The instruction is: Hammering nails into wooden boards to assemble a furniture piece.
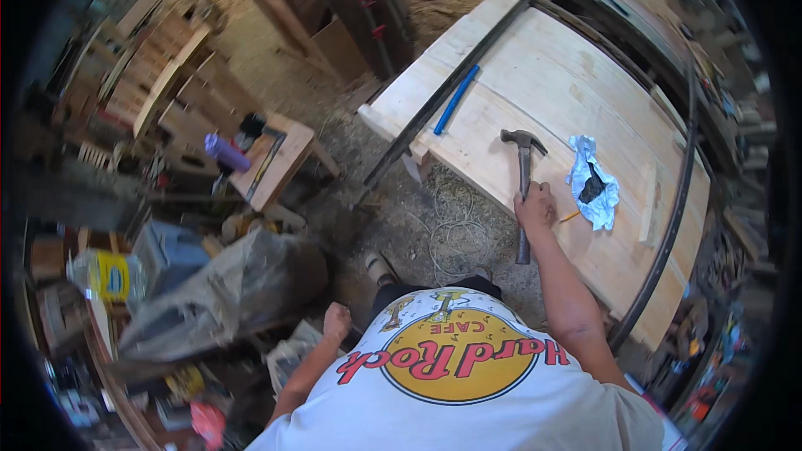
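My right hand (537, 206) is wrapped round the handle of a claw hammer (524, 159) at the near edge of a pale wooden panel (551, 75). The hammer's head points away from me over the wood. Beside that hand lie a thin yellow stick (571, 216) and a crumpled light-blue wrapper (608, 210) with a dark heap (592, 185) in it. A long blue bar (456, 100) rests farther off on the panel. Low at my left side hangs my left hand (337, 322), its fingers curled closed; whatever may be inside is hidden.
Two long dark metal bars (451, 83) (675, 217) cross the panel. At the left stand a wooden chair (284, 163) with a purple bottle (225, 153) on it, a grey-covered bulky object (242, 292) and a clear yellow-labelled jug (110, 276). A loose cord (459, 234) lies on the floor.
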Available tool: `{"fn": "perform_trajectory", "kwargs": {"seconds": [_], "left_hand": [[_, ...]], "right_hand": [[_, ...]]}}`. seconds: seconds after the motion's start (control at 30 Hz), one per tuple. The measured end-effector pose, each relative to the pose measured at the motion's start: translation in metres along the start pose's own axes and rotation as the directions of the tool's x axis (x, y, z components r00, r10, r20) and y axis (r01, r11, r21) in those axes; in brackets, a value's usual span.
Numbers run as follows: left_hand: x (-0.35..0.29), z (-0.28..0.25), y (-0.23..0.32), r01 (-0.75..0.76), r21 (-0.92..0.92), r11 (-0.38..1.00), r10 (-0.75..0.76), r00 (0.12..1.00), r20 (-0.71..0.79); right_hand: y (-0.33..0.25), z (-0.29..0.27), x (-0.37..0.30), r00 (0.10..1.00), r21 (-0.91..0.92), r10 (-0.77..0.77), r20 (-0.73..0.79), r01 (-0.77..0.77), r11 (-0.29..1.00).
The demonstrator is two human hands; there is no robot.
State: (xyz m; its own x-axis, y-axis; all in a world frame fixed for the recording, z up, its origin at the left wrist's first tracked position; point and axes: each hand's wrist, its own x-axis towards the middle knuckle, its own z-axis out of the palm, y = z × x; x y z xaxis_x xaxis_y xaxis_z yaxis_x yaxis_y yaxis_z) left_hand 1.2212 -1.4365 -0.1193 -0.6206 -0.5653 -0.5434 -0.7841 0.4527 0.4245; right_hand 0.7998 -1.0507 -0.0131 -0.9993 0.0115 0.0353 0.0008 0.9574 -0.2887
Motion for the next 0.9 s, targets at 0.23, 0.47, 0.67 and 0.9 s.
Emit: {"fn": "perform_trajectory", "kwargs": {"seconds": [0.23, 0.47, 0.67, 0.9], "left_hand": [[0.162, -0.119, -0.054, -0.277, 0.011, 0.961, 0.273, 0.942, -0.196], [0.295, -0.189, -0.002, -0.261, -0.087, 0.961, 0.235, 0.944, -0.233], [0.311, -0.156, 0.091, -0.386, -0.378, 0.842, 0.333, 0.922, -0.199], [0.311, -0.162, 0.151, -0.504, -0.407, 0.762, 0.457, 0.863, -0.214]], "right_hand": [[-0.037, 0.022, -0.018, 0.972, -0.165, 0.214, -0.099, -0.228, 0.960], [-0.063, 0.032, -0.018, 0.951, -0.205, 0.286, -0.113, -0.304, 0.930], [-0.062, 0.045, -0.023, 0.939, -0.210, 0.276, -0.204, -0.318, 0.925], [-0.069, 0.036, -0.014, 0.942, -0.156, 0.294, -0.162, -0.319, 0.935]]}}
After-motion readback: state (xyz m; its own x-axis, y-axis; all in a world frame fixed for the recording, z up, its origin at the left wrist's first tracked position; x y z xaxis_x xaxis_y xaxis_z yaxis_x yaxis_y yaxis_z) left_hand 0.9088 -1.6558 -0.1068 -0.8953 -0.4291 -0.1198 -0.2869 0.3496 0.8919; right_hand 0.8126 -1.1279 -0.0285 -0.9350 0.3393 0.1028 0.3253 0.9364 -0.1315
